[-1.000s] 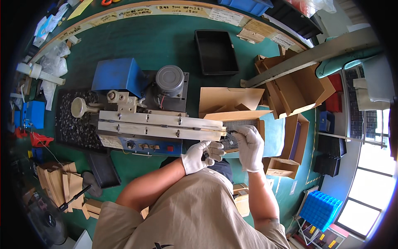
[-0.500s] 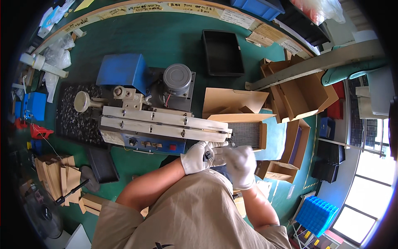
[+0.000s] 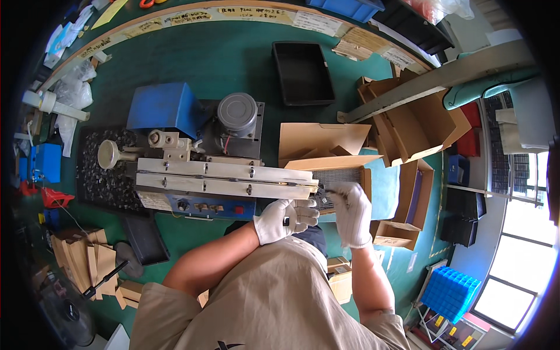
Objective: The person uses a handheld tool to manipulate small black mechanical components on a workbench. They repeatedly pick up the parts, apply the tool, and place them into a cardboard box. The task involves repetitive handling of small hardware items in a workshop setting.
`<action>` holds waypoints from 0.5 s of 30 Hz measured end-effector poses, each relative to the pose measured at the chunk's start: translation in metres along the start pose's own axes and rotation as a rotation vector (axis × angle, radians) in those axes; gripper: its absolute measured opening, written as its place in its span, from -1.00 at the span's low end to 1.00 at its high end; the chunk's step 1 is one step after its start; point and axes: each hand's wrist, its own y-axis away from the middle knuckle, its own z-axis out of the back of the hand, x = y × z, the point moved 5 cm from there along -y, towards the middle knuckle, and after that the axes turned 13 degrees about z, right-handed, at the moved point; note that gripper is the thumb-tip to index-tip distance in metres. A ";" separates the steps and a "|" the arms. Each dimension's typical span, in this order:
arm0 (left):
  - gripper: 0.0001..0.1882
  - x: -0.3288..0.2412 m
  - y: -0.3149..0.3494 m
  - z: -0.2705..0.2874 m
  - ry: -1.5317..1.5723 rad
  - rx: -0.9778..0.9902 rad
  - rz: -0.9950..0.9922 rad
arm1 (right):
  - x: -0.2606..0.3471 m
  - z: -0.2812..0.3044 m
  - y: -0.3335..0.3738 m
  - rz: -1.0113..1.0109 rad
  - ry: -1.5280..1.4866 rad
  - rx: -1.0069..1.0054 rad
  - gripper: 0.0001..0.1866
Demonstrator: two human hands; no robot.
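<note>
My left hand (image 3: pixel 284 220), in a white glove, is turned palm up below the right end of a machine's long pale metal rail (image 3: pixel 227 178). Its fingers curl loosely around a small black part (image 3: pixel 286 221). My right hand (image 3: pixel 353 214), also gloved, reaches to the rail's end with its fingertips pinched together. Small dark pieces show at those fingertips, too small to make out. Behind the right hand, an open cardboard box (image 3: pixel 367 185) holds dark parts in tight rows.
A blue machine cover (image 3: pixel 163 108) and a grey round motor (image 3: pixel 237 112) stand behind the rail. Loose black parts cover a dark tray (image 3: pixel 87 175) at left. A black tray (image 3: pixel 303 76) lies farther back. Cardboard boxes (image 3: pixel 411 125) stand at right beneath a slanting beam (image 3: pixel 431 84).
My right hand has moved up and slightly right, its fingertips now at the rail's end. My left hand's fingers have loosened a little around the black part. The whole view has shifted slightly.
</note>
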 end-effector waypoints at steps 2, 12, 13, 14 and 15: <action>-0.44 0.002 -0.002 0.001 -0.015 -0.001 -0.007 | 0.000 -0.001 -0.009 0.070 0.028 -0.011 -0.81; -0.49 0.000 0.002 0.004 0.026 -0.050 -0.034 | 0.011 -0.017 -0.011 0.193 0.059 -0.002 -0.73; -0.49 0.001 0.000 0.005 0.039 -0.032 -0.040 | 0.012 -0.019 -0.011 0.211 0.048 -0.007 -0.71; -0.49 0.000 0.000 0.005 0.053 -0.015 -0.046 | 0.016 -0.022 -0.013 0.230 0.036 -0.012 -0.69; -0.50 0.000 -0.001 0.004 0.066 0.001 -0.052 | 0.022 -0.022 -0.016 0.228 0.023 -0.039 -0.69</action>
